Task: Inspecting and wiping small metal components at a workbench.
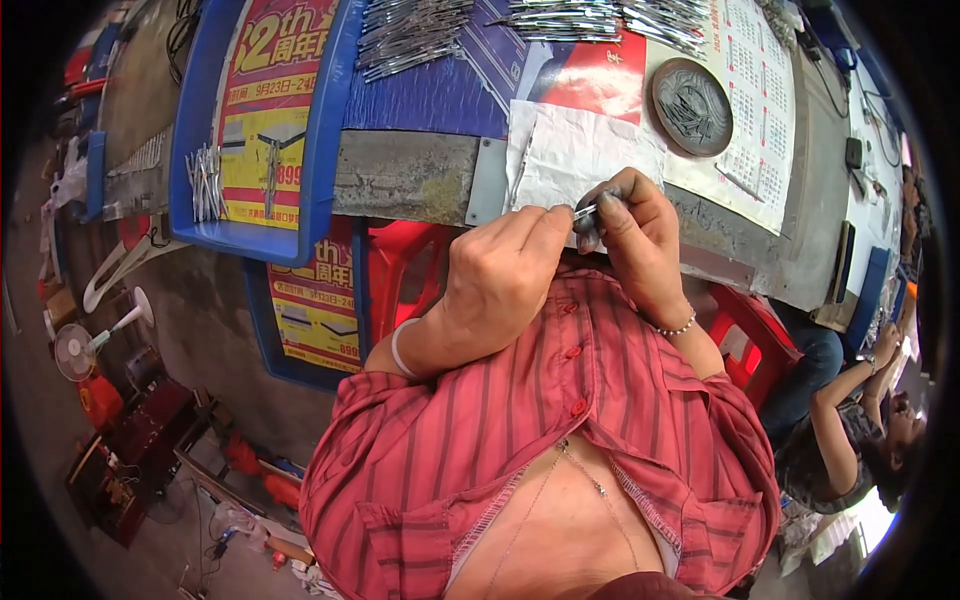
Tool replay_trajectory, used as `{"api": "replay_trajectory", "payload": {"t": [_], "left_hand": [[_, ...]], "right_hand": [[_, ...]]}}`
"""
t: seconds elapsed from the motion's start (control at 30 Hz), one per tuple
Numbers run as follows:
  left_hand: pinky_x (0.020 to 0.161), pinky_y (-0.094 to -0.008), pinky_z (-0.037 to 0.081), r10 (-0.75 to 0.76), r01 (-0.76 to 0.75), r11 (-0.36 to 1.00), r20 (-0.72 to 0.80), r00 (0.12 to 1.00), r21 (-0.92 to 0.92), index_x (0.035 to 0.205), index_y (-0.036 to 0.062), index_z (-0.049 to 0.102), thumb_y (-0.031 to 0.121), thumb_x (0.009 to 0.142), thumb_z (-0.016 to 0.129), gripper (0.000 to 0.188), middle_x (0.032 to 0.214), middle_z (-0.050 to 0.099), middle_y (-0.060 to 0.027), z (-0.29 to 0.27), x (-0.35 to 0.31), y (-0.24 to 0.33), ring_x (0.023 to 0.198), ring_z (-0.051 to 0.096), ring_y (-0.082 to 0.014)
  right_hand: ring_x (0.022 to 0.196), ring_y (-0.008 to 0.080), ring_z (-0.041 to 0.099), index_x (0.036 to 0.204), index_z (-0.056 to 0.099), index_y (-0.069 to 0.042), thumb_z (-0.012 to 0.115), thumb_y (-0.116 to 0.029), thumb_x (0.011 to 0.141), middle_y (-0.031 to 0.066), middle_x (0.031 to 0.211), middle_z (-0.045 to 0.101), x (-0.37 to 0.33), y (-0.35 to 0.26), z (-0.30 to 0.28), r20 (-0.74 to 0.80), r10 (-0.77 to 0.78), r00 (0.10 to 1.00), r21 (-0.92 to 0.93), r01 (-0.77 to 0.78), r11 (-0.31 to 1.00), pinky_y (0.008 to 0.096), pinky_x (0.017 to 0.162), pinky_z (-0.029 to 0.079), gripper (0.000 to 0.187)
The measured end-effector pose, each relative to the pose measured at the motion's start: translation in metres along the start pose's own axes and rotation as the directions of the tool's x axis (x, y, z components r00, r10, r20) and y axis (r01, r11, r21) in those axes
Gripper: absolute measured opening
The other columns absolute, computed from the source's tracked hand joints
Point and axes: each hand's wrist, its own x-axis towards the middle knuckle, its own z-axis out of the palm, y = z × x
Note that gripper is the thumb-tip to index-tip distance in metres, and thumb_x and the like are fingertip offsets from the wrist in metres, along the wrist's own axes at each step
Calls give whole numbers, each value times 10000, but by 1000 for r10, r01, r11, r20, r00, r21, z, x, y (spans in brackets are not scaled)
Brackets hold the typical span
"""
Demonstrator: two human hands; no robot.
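Both my hands meet over the near edge of the workbench, in front of my striped red shirt. A slim shiny metal rod (585,211) runs between them. My left hand (505,268) is closed on one end of it, fingers pinched. The fingers of my right hand (641,228), dark at the tips, curl round the other end, and whatever small part sits there is hidden. Beyond the hands lies crumpled white paper (600,140), with another thin rod (523,165) on its left side. A round dark dish (719,134) of small dark metal pins stands to the right.
Piles of thin metal rods (415,35) cover the bench's far side. At left, a blue tray (335,130) holds several bundled rods (205,185) over a printed sheet. Below it is another blue tray (268,325). Red stools stand under the bench. Another person (840,440) sits at far right.
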Motion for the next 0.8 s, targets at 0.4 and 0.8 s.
{"api": "replay_trajectory", "payload": {"t": [0.4, 0.8], "left_hand": [[596, -392, 479, -49, 49, 999, -65, 997, 5, 961, -7, 582, -45, 773, 615, 194, 805, 598, -157, -11, 17, -21, 698, 608, -336], [704, -404, 463, 42, 156, 890, -417, 908, 428, 882, 58, 643, 73, 794, 603, 98, 834, 610, -107, -25, 121, -164, 819, 603, -301]], "right_hand": [[678, 88, 535, 1010, 512, 4, 460, -180, 970, 64, 801, 606, 10, -2, 0, -15, 37, 999, 33, -37, 999, 213, 628, 438, 195], [692, 108, 532, 922, 513, 9, 525, -88, 928, 72, 815, 599, -5, -12, -7, 52, 22, 998, -205, -11, 979, 240, 660, 443, 98]]}}
